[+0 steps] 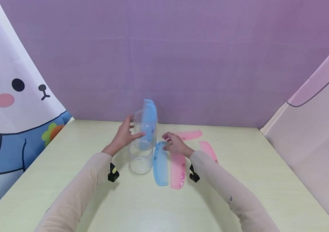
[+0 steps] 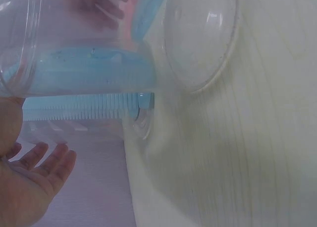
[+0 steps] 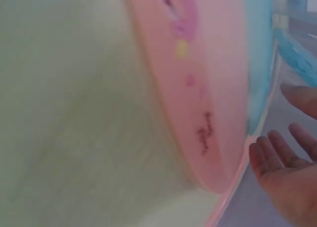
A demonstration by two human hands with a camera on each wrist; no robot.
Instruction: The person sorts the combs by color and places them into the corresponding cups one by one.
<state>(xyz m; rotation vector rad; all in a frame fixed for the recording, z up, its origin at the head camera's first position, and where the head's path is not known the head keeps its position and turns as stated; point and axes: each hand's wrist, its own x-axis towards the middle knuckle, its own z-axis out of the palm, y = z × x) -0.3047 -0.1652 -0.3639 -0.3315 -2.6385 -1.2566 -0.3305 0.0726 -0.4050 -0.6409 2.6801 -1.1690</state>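
Note:
My left hand is at the left side of a tall clear plastic cup, its thumb across the front and its fingers spread at the far side. Blue combs stand upright in that cup, their tops above its rim. In the left wrist view, the fingers are apart and loosely bent beside the cup. My right hand hovers with loosely bent fingers over the upper ends of a flat blue comb and a pink comb, and nothing shows in its grasp.
A second clear cup stands in front of the first. Another pink comb lies behind my right hand, and one more pink comb lies right of it, partly behind the sleeve. A purple cloth hangs at the table's back edge.

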